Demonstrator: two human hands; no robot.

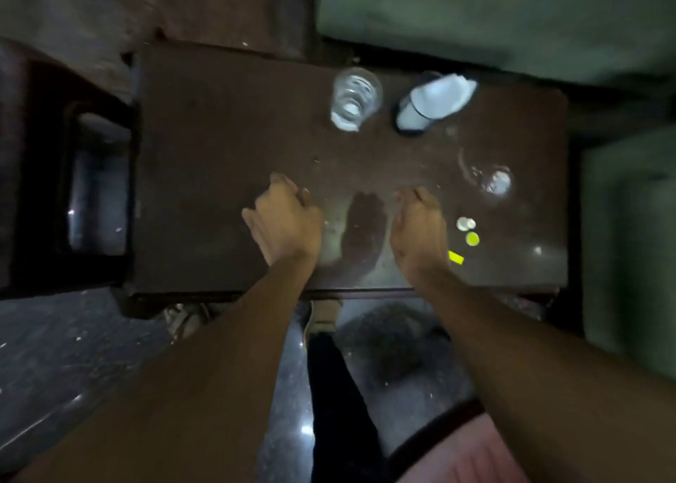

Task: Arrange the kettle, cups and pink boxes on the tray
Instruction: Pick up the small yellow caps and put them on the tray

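Observation:
A clear glass cup (355, 98) stands at the far middle of the dark brown table (219, 145). To its right a white cup (433, 102) stands or leans, blurred. No kettle, pink box or tray shows in this dim, blurred view. My left hand (287, 222) hovers over the near middle of the table, fingers loosely curled, holding nothing. My right hand (419, 230) is a hand's width to its right, fingers also relaxed and empty.
A wet shiny patch (495, 182) glints at the table's right. Small white (465, 223) and yellow-green (472, 239) round bits and a yellow strip (456, 257) lie near my right hand. Green cushions (494, 17) border the far and right sides. A dark stand (95, 189) sits left.

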